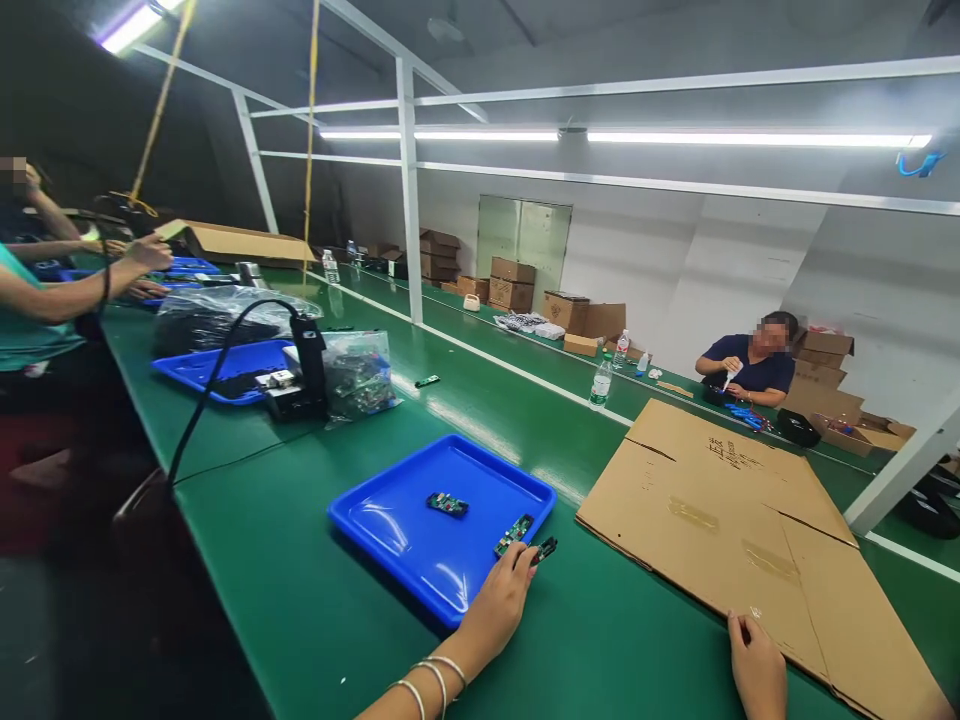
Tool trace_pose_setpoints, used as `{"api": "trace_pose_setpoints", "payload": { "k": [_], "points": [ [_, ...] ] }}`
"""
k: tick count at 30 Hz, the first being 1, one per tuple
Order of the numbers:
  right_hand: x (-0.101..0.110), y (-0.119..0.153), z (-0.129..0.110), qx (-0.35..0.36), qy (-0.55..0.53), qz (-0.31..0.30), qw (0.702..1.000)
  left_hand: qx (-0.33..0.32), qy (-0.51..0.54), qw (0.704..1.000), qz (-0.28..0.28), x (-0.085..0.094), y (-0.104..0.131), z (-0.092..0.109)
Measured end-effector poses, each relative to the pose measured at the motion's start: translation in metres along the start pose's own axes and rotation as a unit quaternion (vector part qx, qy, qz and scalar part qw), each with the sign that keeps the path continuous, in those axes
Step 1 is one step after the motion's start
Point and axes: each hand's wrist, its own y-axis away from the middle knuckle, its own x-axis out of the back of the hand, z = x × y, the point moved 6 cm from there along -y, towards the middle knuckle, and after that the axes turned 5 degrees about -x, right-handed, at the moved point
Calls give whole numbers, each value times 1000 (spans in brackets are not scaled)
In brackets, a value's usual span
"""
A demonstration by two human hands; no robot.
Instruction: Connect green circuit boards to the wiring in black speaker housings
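Grips a circuit board (546, 549) between the fingertips of the left hand (495, 600), at the right-hand rim of a blue tray (409, 520), with dark parts of the board poking out past the fingers. Holds the right hand (757, 665) with fingers curled at the near edge of a flattened cardboard sheet (660, 480); seems to touch that edge, but cannot tell from this angle whether anything is pinched. Wears three silvery bangles (435, 682) on the left wrist.

Has two more boards inside the tray: a middle board (448, 505) lying near the centre, and a rim board (514, 537) lying close to the right side, just beside the left fingers. Works over a green desk (300, 600), with tray and cardboard side by side on top. Farther along, shows a lone small board (427, 381), a clear bag of boards (356, 385), a black device (309, 365) with a cable, and a second blue tray (184, 370) with dark pieces in it. Past the cardboard, has a water bottle (601, 383) standing upright. Faces a person in a dark shirt (757, 365) across the way, and has a person in teal (37, 310) off to the left, reaching over other trays.
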Motion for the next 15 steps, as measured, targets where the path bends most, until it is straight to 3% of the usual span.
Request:
{"api": "trace_pose_setpoints", "payload": {
  "k": [6,15],
  "points": [
    [1,-4,1,2,-15,12,1000,6,2,1000,8,-4,1,-3],
    [0,-1,-6,40,-8,49,998,36,11,999,34,4,27,-12]
  ]
}}
